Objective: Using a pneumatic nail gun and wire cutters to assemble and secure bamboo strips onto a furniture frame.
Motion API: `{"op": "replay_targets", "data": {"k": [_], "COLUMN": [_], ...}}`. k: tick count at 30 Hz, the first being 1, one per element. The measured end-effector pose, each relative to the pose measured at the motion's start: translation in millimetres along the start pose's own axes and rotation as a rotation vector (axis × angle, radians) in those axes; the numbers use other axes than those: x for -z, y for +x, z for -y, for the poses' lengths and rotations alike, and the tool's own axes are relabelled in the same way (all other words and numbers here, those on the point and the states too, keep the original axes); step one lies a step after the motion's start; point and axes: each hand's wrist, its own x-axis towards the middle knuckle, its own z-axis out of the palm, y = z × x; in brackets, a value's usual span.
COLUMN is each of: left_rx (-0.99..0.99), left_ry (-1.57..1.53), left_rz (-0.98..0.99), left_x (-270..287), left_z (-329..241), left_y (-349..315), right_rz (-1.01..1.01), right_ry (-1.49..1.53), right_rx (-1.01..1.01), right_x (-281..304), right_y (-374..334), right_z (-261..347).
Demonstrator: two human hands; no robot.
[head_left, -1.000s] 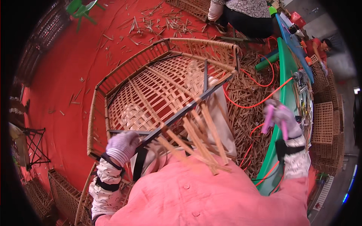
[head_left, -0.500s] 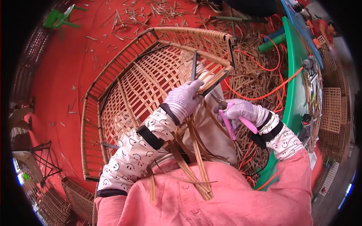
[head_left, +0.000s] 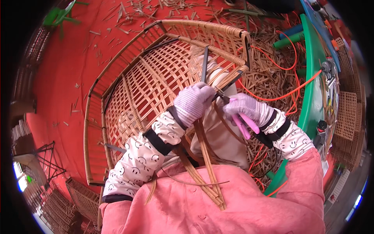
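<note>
A large woven rattan frame (head_left: 150, 80) with dark metal bars lies across my lap. My left hand (head_left: 194, 102), in a lilac striped glove, is closed around rattan strips (head_left: 208, 154) beside the near right corner; their loose ends hang down over my pink shirt. My right hand (head_left: 246, 109), gloved alike, grips pliers with pink handles (head_left: 245, 126). The handles are nearly together. The metal jaws (head_left: 221, 93) reach up to the strips just right of my left fingers, by the metal bar (head_left: 230, 80). Whether the jaws are biting a strip I cannot tell.
On the right stands a green table edge (head_left: 311, 78) with tools on it. An orange cable (head_left: 286, 95) runs from it over piled rattan scraps (head_left: 265, 84). A green stool (head_left: 58, 16) is at the far left, on the red floor (head_left: 58, 105). Woven panels (head_left: 346, 113) lean at the right.
My right hand has moved up and left, bringing the pliers against the strips, and their handles have closed together. My left hand still grips the strips. The view has shifted slightly.
</note>
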Motion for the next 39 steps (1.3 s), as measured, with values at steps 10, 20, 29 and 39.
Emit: {"op": "replay_targets", "data": {"k": [10, 20, 29, 39], "left_rx": [0.153, 0.583, 0.655, 0.427], "left_ry": [0.263, 0.944, 0.816, 0.874], "left_rz": [-0.463, 0.398, 0.363, 0.202], "left_x": [149.8, 204.1, 181.5, 183.1], "left_z": [0.9, -39.1, -13.5, -4.0], "left_y": [-128.4, -341.7, -345.4, -362.0], "right_rz": [0.016, 0.752, 0.594, 0.636], "right_ry": [0.490, 0.316, 0.094, 0.087], "right_rx": [0.480, 0.257, -0.350, -0.431], "right_x": [-52.8, -273.7, -345.1, -361.4], "right_y": [-45.1, -3.8, 54.7, 77.5], "right_z": [41.3, 103.1, 22.6, 2.5]}}
